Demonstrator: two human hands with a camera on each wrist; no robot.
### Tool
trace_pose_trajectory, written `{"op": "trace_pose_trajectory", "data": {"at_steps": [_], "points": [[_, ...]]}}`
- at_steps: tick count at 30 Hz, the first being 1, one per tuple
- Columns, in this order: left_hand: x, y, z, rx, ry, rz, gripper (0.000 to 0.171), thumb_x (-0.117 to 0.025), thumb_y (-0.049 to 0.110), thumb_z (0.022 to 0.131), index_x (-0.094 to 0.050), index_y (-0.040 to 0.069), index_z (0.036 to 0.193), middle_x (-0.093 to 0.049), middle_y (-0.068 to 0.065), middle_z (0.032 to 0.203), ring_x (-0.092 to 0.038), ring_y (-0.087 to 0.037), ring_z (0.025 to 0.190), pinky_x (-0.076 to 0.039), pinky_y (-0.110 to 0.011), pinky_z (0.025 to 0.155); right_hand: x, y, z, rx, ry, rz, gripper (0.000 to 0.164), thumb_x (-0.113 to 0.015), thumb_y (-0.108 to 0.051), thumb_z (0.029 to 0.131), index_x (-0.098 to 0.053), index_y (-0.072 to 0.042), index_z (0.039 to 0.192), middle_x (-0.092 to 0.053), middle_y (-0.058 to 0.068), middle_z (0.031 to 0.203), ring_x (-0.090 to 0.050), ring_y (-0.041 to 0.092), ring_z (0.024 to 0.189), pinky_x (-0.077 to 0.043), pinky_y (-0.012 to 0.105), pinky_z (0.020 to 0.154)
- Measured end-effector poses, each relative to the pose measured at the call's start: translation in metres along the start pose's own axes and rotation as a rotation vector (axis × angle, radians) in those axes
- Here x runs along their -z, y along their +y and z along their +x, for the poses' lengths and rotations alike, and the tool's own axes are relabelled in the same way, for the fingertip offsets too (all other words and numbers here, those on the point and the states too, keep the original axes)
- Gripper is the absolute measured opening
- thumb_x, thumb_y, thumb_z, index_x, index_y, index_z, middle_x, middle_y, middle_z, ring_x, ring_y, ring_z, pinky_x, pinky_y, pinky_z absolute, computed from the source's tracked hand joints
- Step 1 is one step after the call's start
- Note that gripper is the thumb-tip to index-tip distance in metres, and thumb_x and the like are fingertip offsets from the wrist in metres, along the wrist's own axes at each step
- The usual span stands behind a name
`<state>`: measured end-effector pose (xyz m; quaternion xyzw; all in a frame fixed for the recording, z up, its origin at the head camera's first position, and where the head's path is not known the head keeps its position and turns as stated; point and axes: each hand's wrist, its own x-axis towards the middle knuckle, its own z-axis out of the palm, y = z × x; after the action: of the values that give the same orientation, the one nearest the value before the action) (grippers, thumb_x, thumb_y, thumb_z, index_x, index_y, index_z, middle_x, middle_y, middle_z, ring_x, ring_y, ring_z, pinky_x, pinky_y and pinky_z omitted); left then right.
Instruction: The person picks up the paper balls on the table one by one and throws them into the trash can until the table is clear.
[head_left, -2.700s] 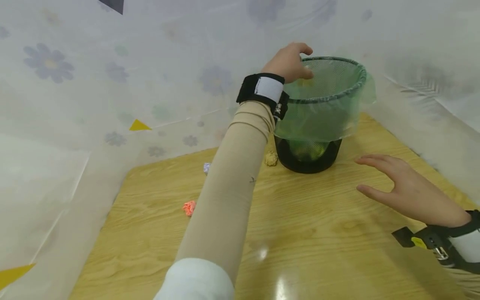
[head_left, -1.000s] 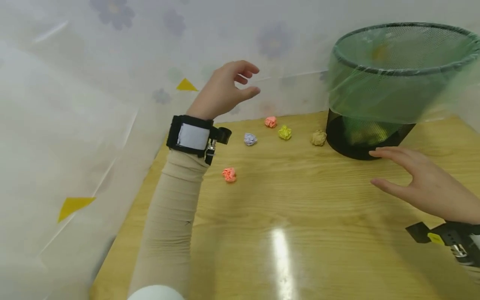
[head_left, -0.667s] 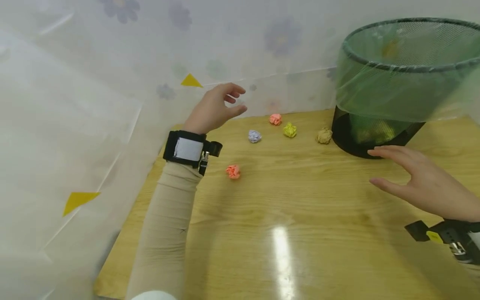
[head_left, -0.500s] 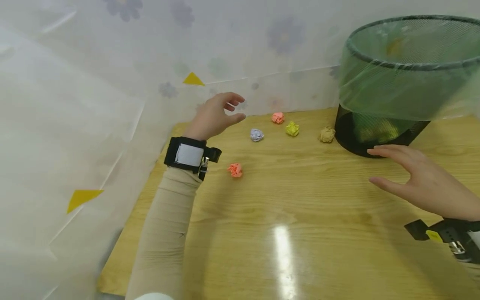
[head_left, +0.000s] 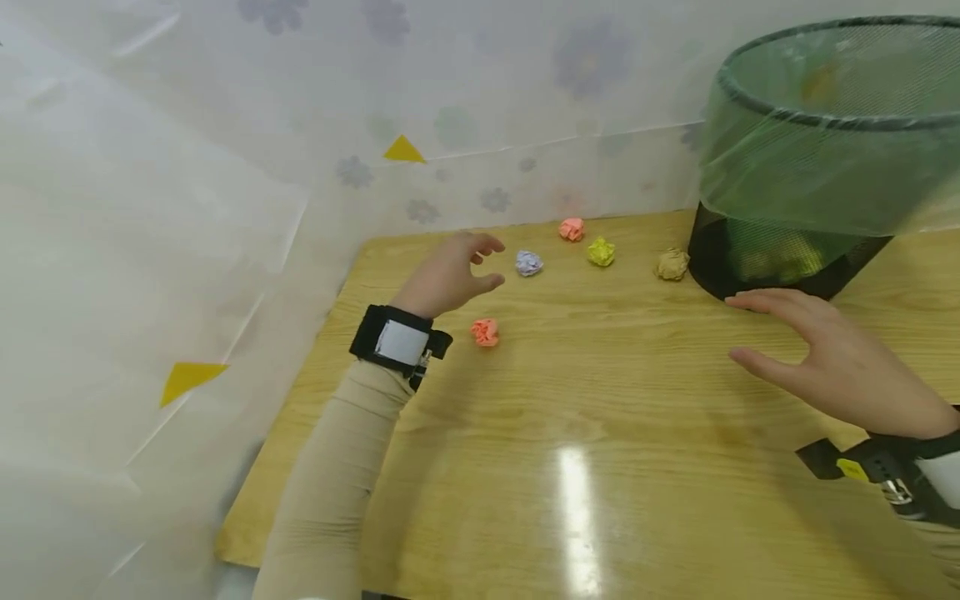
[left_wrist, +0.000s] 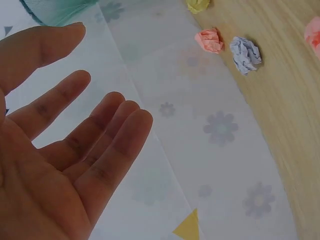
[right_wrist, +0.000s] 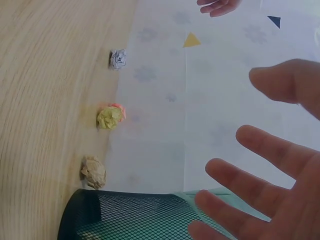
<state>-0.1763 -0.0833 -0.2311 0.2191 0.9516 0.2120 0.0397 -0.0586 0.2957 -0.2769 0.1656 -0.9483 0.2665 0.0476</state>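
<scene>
My left hand (head_left: 450, 275) hovers over the far left of the table, fingers loosely bent and nothing between them. Nearest to it are a crumpled white-lilac paper ball (head_left: 528, 263) on its right and an orange-pink paper ball (head_left: 485, 332) below. Farther back lie a second pink paper ball (head_left: 572, 229) and a yellow one (head_left: 601, 252). A tan paper ball (head_left: 672, 264) sits close beside the mesh wastebasket (head_left: 795, 179). My right hand (head_left: 840, 358) is held in the air in front of that basket, thumb and fingers spread, holding nothing.
The black mesh basket wears a green bag folded over its rim, with something yellowish showing through low down. White flowered sheeting (head_left: 480, 100) rises behind and left of the wooden table (head_left: 637, 467). Yellow triangles (head_left: 405, 150) mark the sheeting.
My left hand has come away from the basket's rim, moving left and then down toward the table. The view has turned left; my right hand keeps its spread pose.
</scene>
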Motion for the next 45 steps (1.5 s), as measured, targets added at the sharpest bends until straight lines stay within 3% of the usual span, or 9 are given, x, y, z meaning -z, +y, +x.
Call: {"op": "trace_pose_trajectory", "data": {"at_steps": [8, 18, 27, 36, 45], "points": [[-0.020, -0.012, -0.009, 0.045, -0.036, 0.043, 0.049, -0.064, 0.027, 0.089, -0.048, 0.013, 0.133, -0.047, -0.008, 0.127, -0.048, -0.024, 0.112, -0.044, -0.034, 0.088, -0.007, -0.001, 0.002, -0.009, -0.035, -0.005, 0.062, -0.065, -0.031, 0.088, -0.039, -0.006, 0.139, -0.032, 0.024, 0.140, -0.028, 0.048, 0.123, -0.024, 0.062, 0.088], [-0.043, -0.037, -0.014, 0.115, -0.074, 0.057, 0.050, -0.066, 0.024, 0.088, -0.048, 0.012, 0.133, -0.047, -0.013, 0.128, -0.050, -0.025, 0.109, -0.045, -0.035, 0.085, -0.015, -0.002, 0.004, 0.011, -0.037, 0.010, 0.061, -0.065, -0.029, 0.088, -0.039, -0.010, 0.139, -0.034, 0.022, 0.139, -0.030, 0.047, 0.122, -0.025, 0.062, 0.087], [-0.054, -0.050, -0.014, 0.179, -0.131, 0.034, 0.051, -0.065, 0.026, 0.088, -0.047, 0.012, 0.134, -0.046, -0.016, 0.129, -0.051, -0.026, 0.106, -0.046, -0.037, 0.083, -0.022, -0.001, 0.004, 0.034, -0.030, 0.052, 0.060, -0.067, -0.026, 0.086, -0.041, -0.012, 0.138, -0.036, 0.021, 0.138, -0.032, 0.047, 0.121, -0.026, 0.062, 0.088], [-0.070, -0.056, -0.003, 0.226, -0.176, 0.076, 0.056, -0.066, 0.025, 0.087, -0.042, 0.015, 0.138, -0.045, -0.015, 0.129, -0.052, -0.025, 0.105, -0.046, -0.036, 0.083, -0.024, 0.000, 0.001, 0.047, -0.018, 0.077, 0.058, -0.068, -0.024, 0.085, -0.043, -0.012, 0.136, -0.036, 0.019, 0.139, -0.032, 0.045, 0.122, -0.026, 0.062, 0.089], [-0.086, -0.059, 0.006, 0.210, -0.215, 0.115, 0.057, -0.067, 0.029, 0.085, -0.045, 0.016, 0.136, -0.045, -0.016, 0.128, -0.051, -0.025, 0.105, -0.045, -0.037, 0.084, -0.023, 0.001, -0.002, 0.015, -0.036, 0.080, 0.060, -0.067, -0.026, 0.086, -0.041, -0.010, 0.137, -0.034, 0.019, 0.141, -0.031, 0.046, 0.122, -0.026, 0.062, 0.088]]}}
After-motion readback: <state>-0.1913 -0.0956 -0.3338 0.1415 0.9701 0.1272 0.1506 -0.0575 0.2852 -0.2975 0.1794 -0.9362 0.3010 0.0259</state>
